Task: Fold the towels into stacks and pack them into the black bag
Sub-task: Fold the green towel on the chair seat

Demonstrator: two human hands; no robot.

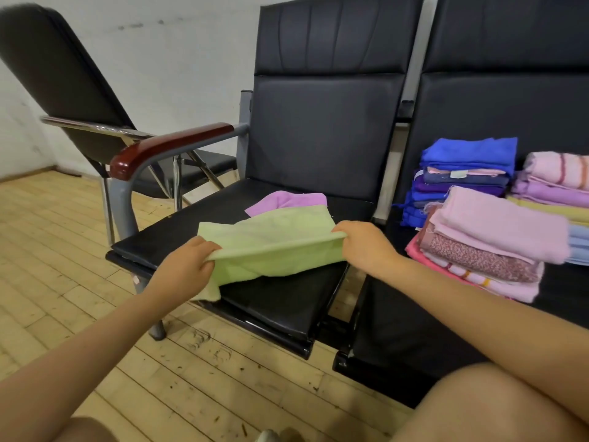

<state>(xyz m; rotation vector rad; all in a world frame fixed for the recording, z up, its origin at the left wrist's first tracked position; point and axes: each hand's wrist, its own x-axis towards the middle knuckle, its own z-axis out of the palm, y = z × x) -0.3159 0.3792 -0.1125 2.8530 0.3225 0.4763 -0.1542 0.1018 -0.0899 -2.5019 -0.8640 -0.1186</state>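
the left hand (188, 261) and the right hand (363, 245) each pinch one end of a raised fold in the green towel (271, 237), fingers curled round the cloth. the towel lies across the black chair seat (280, 304), its near left corner drooping over the front edge, and its far edge overlaps a pink-purple towel (287, 199) that lies flat on the same seat behind it.

judging by how things lie, the folding is well along but not finished. on the next seat to the right stand several folded piles: a blue and purple stack (462, 173) at the back, a pink stack (490, 240) nearer the front, and a pastel stack (554, 193) at the frame's right edge. the green towel is only partly folded, and the pink-purple one looks untouched as yet.

the black bag is not in view, so none of the packing can be seen as started; that whole half of the task seems to remain.
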